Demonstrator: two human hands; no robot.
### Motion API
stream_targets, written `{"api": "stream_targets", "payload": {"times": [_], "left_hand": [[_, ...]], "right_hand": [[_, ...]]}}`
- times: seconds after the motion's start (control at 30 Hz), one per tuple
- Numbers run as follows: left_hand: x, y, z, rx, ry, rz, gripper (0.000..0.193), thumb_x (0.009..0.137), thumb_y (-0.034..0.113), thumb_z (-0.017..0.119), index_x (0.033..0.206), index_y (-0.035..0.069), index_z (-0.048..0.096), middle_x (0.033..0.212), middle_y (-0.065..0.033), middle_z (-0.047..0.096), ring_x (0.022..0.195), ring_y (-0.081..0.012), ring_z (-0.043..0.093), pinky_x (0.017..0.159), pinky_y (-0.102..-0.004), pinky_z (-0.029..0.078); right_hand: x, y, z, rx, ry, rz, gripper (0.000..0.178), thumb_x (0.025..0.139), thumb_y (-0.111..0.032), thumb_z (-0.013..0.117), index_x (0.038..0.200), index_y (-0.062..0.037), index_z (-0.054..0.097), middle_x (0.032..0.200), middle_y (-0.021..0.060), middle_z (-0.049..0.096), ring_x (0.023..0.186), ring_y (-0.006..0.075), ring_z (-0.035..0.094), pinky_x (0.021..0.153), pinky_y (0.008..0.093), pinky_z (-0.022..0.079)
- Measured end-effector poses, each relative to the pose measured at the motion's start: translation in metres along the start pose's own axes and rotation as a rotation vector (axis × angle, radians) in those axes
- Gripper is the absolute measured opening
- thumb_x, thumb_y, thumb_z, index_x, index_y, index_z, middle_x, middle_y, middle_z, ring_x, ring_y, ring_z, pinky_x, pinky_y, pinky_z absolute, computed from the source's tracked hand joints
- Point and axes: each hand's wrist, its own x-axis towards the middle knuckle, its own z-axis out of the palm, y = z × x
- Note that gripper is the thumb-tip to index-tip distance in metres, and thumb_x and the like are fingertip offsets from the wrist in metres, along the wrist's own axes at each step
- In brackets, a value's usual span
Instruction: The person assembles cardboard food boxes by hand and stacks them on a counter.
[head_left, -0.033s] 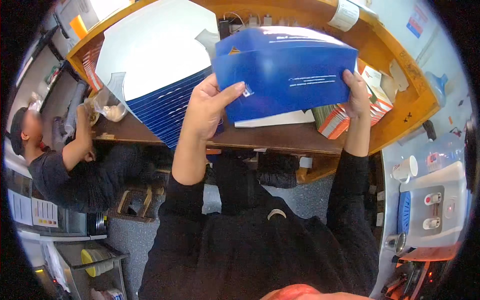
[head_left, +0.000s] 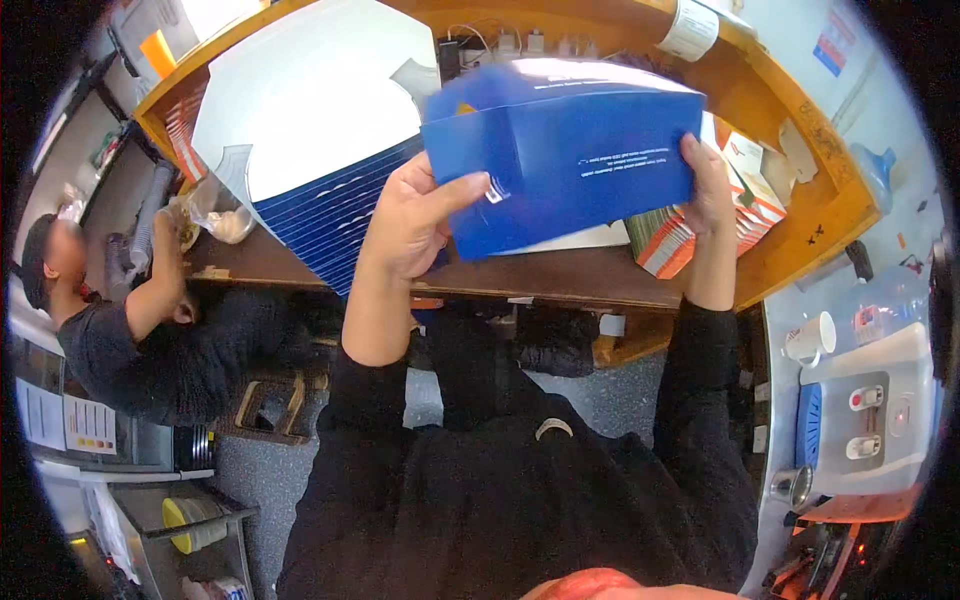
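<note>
A glossy blue cardboard box [head_left: 570, 165] with small white print is held up over the table. My left hand [head_left: 415, 215] grips its left end, thumb on the front face, with the fingers behind it. My right hand [head_left: 708, 185] closes on the right edge, thumb in front. A fold line runs down the box near its left end, and its top panel tilts back and catches the light. Left of the box is a stack of flat card sheets [head_left: 310, 100], white on top with blue edges showing. Behind the box's lower edge lies a white flat piece [head_left: 585, 238].
Orange-and-white folded cartons [head_left: 665, 245] are stacked at the right of the wooden table [head_left: 560, 280]. A raised wooden border [head_left: 835, 190] surrounds the tabletop. At the left another person [head_left: 140, 330] handles a clear bag. A white mug [head_left: 810, 340] and a water dispenser [head_left: 870, 410] stand right.
The blue box has shifted slightly left and its lower edge has dropped a little. A crease near its left end shows more sharply. Both hands keep their grip.
</note>
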Motion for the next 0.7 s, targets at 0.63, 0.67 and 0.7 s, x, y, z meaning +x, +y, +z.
{"api": "stream_targets", "payload": {"times": [0.63,0.67,0.7], "left_hand": [[0.036,-0.009,0.079,-0.186,0.192,-0.065,0.020,0.086,0.011,0.047,0.105,0.005,0.044,0.095,-0.0062,0.055,0.083,-0.0143,0.057,0.071,-0.0278,0.049],[0.038,-0.009,0.079,-0.188,0.188,-0.068,0.020,0.086,0.011,0.047,0.105,0.005,0.044,0.095,-0.0062,0.055,0.083,-0.0143,0.057,0.071,-0.0278,0.049],[0.041,-0.011,0.078,-0.203,0.163,-0.035,0.021,0.086,0.013,0.049,0.105,0.005,0.044,0.095,-0.0059,0.055,0.084,-0.0144,0.057,0.073,-0.0285,0.049]], "right_hand": [[-0.041,0.059,0.081,-1.047,0.050,-1.201,0.066,0.068,-0.004,0.058,0.128,0.0031,0.029,0.128,0.0330,0.029,0.118,0.0436,0.033,0.096,0.0491,0.030],[-0.040,0.062,0.078,-1.039,0.072,-1.222,0.062,0.070,0.000,0.051,0.127,0.0056,0.029,0.128,0.0338,0.028,0.119,0.0441,0.032,0.097,0.0499,0.028],[-0.040,0.061,0.073,-1.044,0.075,-1.220,0.062,0.070,0.000,0.051,0.127,0.0056,0.029,0.128,0.0338,0.028,0.119,0.0441,0.032,0.097,0.0499,0.028]]}}
